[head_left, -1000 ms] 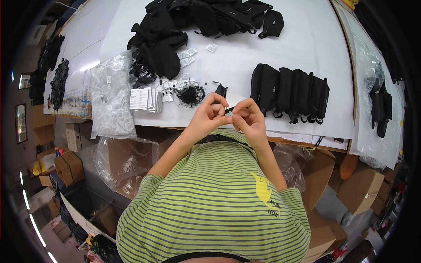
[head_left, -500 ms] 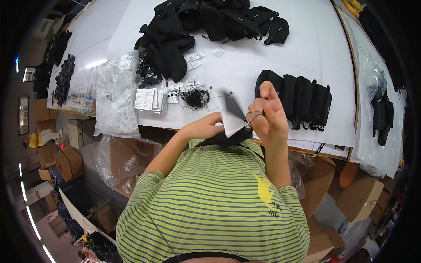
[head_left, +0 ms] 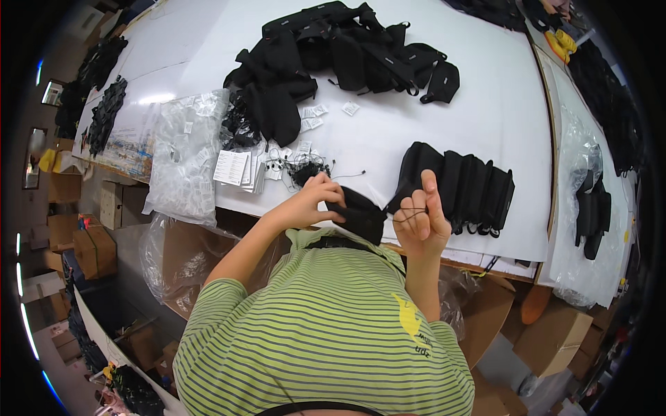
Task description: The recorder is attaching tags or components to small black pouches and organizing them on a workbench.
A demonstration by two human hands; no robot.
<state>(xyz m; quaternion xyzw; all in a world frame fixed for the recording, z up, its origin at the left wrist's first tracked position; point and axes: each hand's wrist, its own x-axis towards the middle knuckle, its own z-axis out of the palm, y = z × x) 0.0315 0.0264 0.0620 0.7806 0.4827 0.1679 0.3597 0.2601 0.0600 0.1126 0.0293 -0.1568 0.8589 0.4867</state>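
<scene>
A black pouch (head_left: 366, 220) is between the two hands, at the near edge of the white surface (head_left: 485, 97), just in front of the striped shirt (head_left: 312, 319). The left hand (head_left: 312, 202) has its thumb and fingers clamped on the pouch's left end. The right hand (head_left: 424, 218) has its lower fingers curled together around a thin black cord (head_left: 415, 210), which wraps over them and runs toward the pouch's right end; the index finger points up, apart from the others. The work looks partway through. To the right, a row (head_left: 465, 191) of black pouches stands lined up side by side, which I take to be the part already dealt with. Across the far side lies a loose heap (head_left: 347, 59) of black pouches, so a good deal seems left. The one in hand appears unfinished, with the cord looped on the fingers; whether a card hangs from it I cannot tell. Supplies look ample: a stack of white cards (head_left: 234, 168), a dark tangle (head_left: 302, 168) of cords partly behind the left hand, small white packets (head_left: 312, 123), and a clear bag (head_left: 184, 163) full of more.
</scene>
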